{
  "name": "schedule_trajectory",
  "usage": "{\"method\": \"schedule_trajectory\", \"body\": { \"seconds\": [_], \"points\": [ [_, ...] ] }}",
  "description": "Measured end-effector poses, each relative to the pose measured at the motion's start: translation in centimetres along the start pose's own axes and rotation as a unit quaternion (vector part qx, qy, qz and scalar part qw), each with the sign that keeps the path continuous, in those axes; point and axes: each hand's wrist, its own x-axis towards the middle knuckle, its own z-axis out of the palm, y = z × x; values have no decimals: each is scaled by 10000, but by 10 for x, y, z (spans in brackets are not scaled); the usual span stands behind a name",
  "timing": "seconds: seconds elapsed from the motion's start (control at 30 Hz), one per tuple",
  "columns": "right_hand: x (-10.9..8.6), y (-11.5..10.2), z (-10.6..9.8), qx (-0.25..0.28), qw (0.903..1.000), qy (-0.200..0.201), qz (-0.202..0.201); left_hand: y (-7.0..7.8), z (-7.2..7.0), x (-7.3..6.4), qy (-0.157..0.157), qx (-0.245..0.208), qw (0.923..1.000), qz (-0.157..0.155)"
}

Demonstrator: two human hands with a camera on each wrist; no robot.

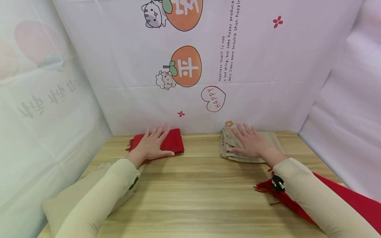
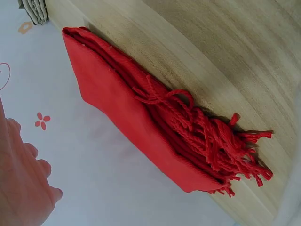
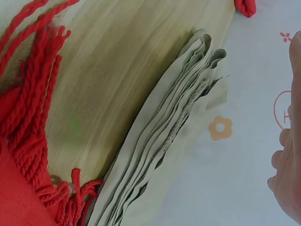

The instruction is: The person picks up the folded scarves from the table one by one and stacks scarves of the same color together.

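At the back left of the table lies a folded red scarf (image 1: 174,142) with a twisted fringe. My left hand (image 1: 151,145) is over it, fingers straight and spread. In the left wrist view, that hand (image 2: 23,179) appears apart from the scarf (image 2: 136,113) and holds nothing. A folded beige cloth (image 1: 272,138) sits at the back right, its stacked layers (image 3: 155,136) showing in the right wrist view. Over this cloth my right hand (image 1: 251,143) spreads its straight fingers, also holding nothing.
Another beige cloth (image 1: 74,195) lies at the left, partly behind the left sleeve (image 1: 101,195). A second red fringed scarf (image 1: 345,191) lies at the right, partly covered by the right sleeve (image 1: 321,198). A printed white sheet (image 1: 143,109) hangs behind the wooden table (image 1: 190,191).
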Motion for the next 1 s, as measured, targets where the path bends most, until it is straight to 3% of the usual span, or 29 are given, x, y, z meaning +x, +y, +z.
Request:
{"method": "schedule_trajectory", "body": {
  "seconds": [0.47,0.8,1.0],
  "points": [
    [-5,-12,-6,176,9998,58,-63,-3,1,-14,275,-95,9994,192],
    [-7,-30,-3,168,9976,479,-477,-9,0,-36,293,-460,9985,-67],
    [-3,-48,2,439,9935,800,-687,-18,4,-52,363,-641,9971,-191]
  ]
}}
